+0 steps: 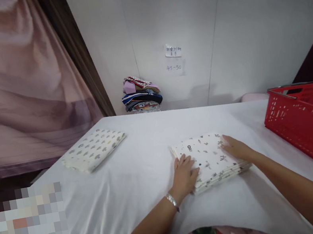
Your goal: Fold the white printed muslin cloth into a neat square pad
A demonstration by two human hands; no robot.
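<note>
A folded white cloth [209, 158] with small grey plant-like prints lies on the white-covered table [140, 164], its layered edges facing me. My left hand [184, 174] rests on the cloth's left side, fingers spread, a silver bracelet at the wrist. At the opposite side, my right hand [236, 147] lies on the cloth's right edge with fingers stretched out; part of them is hard to see. Farther left on the table is another folded white cloth [98, 147], printed with grey mushroom-like shapes. Neither hand touches it.
A red plastic basket [309, 126] with a metal handle stands on the right. Behind the table is a stack of folded fabrics [142, 95] by the wall, near handwritten paper notes [174, 59]. A pink curtain [17, 85] hangs at left. A blurred patch covers the lower left.
</note>
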